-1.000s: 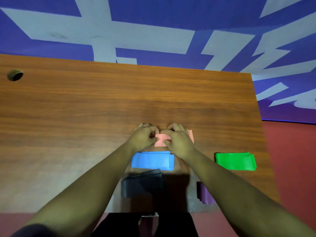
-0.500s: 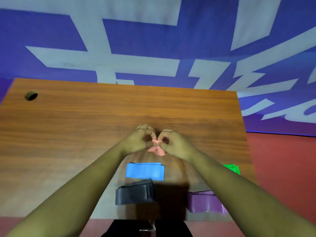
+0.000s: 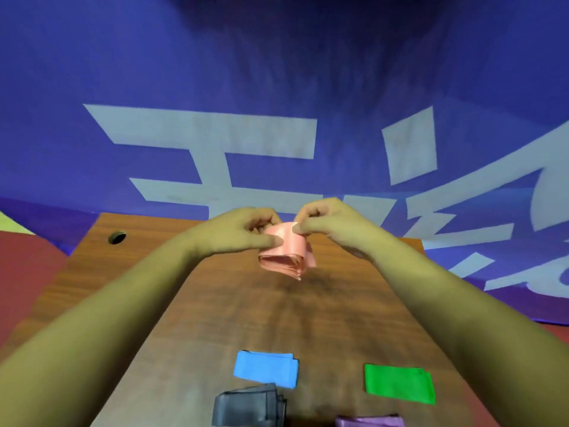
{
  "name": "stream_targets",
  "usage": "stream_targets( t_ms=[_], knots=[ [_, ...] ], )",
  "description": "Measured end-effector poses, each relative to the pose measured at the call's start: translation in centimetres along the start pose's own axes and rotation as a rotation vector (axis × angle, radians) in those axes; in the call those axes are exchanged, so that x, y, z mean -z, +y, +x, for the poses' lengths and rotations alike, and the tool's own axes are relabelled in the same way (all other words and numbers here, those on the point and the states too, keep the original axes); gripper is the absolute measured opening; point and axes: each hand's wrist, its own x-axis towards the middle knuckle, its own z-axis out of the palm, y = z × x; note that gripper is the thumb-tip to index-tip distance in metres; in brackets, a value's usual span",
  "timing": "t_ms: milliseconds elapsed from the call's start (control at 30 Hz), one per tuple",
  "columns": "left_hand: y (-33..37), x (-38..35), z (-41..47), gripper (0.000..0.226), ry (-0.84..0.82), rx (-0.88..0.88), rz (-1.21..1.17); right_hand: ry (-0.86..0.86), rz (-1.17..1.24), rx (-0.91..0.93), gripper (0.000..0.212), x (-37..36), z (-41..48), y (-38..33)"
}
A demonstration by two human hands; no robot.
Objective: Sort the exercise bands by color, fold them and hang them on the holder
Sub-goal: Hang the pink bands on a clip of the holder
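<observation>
A: The pink band (image 3: 288, 251) is up off the table (image 3: 147, 272) now, was flat a sec ago.
B: Yep. Left hand (image 3: 243, 232) & right hand (image 3: 326, 220) both pinch its top edge; folds hang btwn them, long axis crosswise.

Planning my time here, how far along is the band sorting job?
Done: the blue band, green band, black band and purple band lie folded on the table. In hand: the left hand and right hand pinch the folded pink band above it. Left: hanging all five; no holder is in view.
</observation>
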Motion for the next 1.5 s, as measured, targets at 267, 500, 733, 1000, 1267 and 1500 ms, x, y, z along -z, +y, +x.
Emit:
stream_targets(
  t_ms=[267,500,733,1000,1267,1500],
  knots=[
    [4.1,6.3,-2.8,0.043,0.043,-0.115,0.169,0.027,0.282,-0.008,0.018,-0.8,0.7,-7.5],
    [4.9,11.7,-5.5,0.047,0.165,-0.249,0.07,0.116,0.137,0.022,0.007,-2.5,1.4,-12.7],
    [6.9,15.9,-6.8,0.024,0.207,-0.371,0.023,0.204,-0.181,0.356,0.012,-5.5,0.8,-17.1],
    [7.7,18.9,-7.7,0.037,0.287,-0.379,0.096,0.51,-0.534,0.47,0.015,-7.4,0.9,-20.5],
    [9.0,21.5,-8.9,0.04,0.31,-0.488,0.18,0.597,-0.49,0.549,0.018,-6.6,1.1,-24.0],
    [12.0,24.5,-7.9,0.017,0.552,-0.556,0.068,0.742,-0.479,0.658,0.015,-5.0,3.0,-28.3]
  ],
)
